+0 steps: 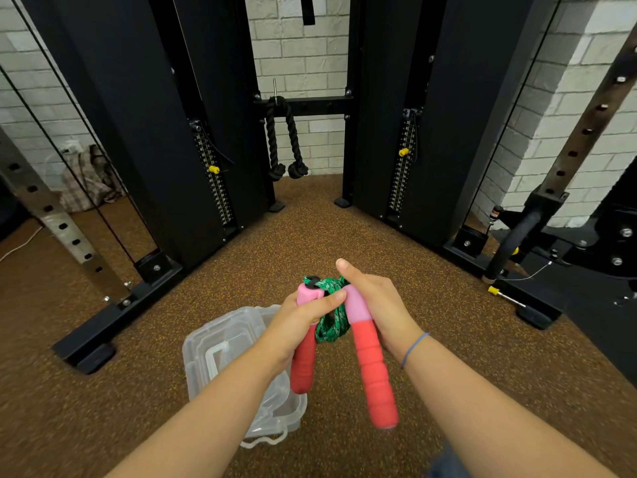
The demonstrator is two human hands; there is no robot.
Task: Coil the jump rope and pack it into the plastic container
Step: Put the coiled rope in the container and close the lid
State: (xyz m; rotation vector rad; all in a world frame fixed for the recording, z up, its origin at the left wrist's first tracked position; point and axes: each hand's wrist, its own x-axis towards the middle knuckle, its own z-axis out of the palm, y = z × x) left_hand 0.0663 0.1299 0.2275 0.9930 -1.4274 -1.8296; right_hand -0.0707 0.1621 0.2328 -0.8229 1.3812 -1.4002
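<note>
Jump rope above the plastic container: our left hand grips its left handle, our right hand clasps its right handle, thumb raised.

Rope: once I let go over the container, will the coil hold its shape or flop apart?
Probably floppy: the rope is braided cord hanging in slack loops, pinned under the thumb of the left hand, so it may spring apart when released. It looks light; the stiff foam handles likely carry most of the weight and could drag loops askew.
</note>
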